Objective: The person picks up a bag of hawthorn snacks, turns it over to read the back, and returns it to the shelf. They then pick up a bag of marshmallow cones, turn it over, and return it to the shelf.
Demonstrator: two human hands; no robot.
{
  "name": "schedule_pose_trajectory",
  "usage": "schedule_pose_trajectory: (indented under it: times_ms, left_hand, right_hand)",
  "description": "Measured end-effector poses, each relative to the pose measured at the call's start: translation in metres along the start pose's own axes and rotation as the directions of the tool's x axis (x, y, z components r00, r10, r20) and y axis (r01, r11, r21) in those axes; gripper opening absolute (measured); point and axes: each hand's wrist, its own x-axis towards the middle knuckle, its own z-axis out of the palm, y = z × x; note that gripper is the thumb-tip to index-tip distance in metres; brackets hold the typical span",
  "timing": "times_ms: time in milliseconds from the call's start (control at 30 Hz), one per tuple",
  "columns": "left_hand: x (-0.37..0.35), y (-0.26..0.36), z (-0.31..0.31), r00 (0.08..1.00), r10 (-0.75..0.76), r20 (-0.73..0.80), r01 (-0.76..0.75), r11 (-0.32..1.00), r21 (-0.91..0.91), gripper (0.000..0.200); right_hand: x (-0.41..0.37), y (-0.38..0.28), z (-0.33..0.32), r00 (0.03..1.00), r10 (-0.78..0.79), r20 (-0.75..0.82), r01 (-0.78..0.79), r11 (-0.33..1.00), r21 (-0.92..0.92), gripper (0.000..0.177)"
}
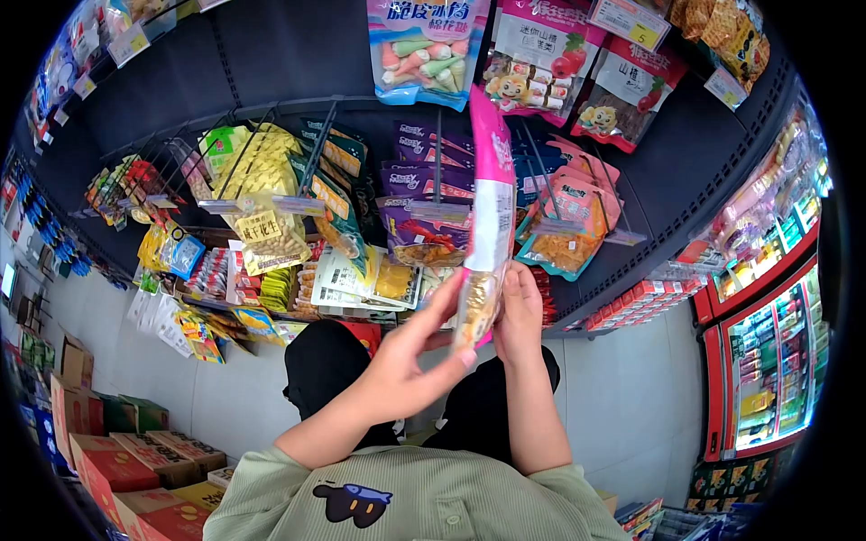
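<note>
A pink and white snack bag (492, 221) stands nearly upright before me, seen almost edge-on. My left hand (417, 341) grips its lower left side, thumb on the near face and the other fingers partly hidden behind. On the bag's lower right edge, my right hand (520, 317) has its fingers curled, some of them out of sight. Clear film near the bottom shows light brown contents. Just behind the bag hang purple snack packets (424, 221) and, to the right, orange and teal packets (568, 239).
Hooks on a dark shelf rack (667, 189) carry several bags, including a hawthorn snack bag (541, 59) above. Yellow peanut bags (271, 239) hang left. Cardboard boxes (135, 460) stand lower left; a red-framed drinks fridge (767, 361) is at right.
</note>
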Motion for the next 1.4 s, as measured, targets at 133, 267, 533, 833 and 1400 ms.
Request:
schedule_pose_trajectory:
  times_ms: [133, 267, 533, 833, 1400]
  left_hand:
    - [0.001, -0.011, -0.013, 0.979, -0.045, -0.199, 0.056, 0.997, 0.048, 0.055]
    - [0.006, -0.011, -0.020, 0.943, -0.141, -0.303, 0.132, 0.990, -0.049, 0.044]
    - [0.010, -0.025, -0.045, 0.878, -0.122, -0.462, 0.090, 0.992, -0.089, 0.037]
    - [0.013, -0.062, -0.058, 0.858, -0.118, -0.500, 0.002, 0.974, -0.227, 0.041]
    - [0.006, -0.077, -0.061, 0.823, -0.375, -0.426, 0.050, 0.795, -0.605, 0.042]
  right_hand:
    - [-0.003, -0.012, 0.005, 0.995, -0.085, -0.045, 0.080, 0.992, -0.102, 0.031]
    - [-0.009, -0.020, 0.014, 0.995, -0.096, -0.031, 0.090, 0.982, -0.165, 0.030]
    - [-0.027, -0.048, 0.040, 0.993, -0.047, 0.111, 0.079, 0.951, -0.300, 0.044]
    - [-0.046, -0.054, 0.053, 0.963, -0.098, 0.251, 0.174, 0.937, -0.303, 0.055]
    - [-0.061, -0.059, 0.081, 0.783, -0.112, 0.611, 0.432, 0.805, -0.406, 0.064]
